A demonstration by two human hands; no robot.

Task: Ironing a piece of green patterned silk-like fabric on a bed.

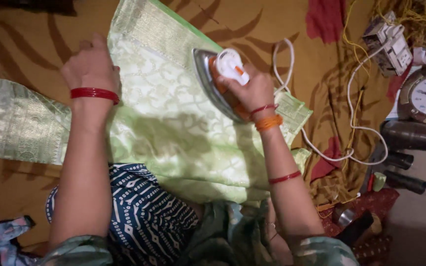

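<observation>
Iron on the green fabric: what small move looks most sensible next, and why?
Probably a short glide of the iron toward the left hand, across the light green fabric. The right hand grips its handle with the soleplate on the cloth, the left hand presses the fabric flat on the far side, and the stretch between them lies open. The white cord trails behind, clear.

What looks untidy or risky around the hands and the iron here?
The white cord loops loosely over the brown blanket, beside the right hand gripping the iron. Tangled yellow wires lie near the socket board. The green fabric, pressed flat by the left hand, looks undamaged.
</observation>
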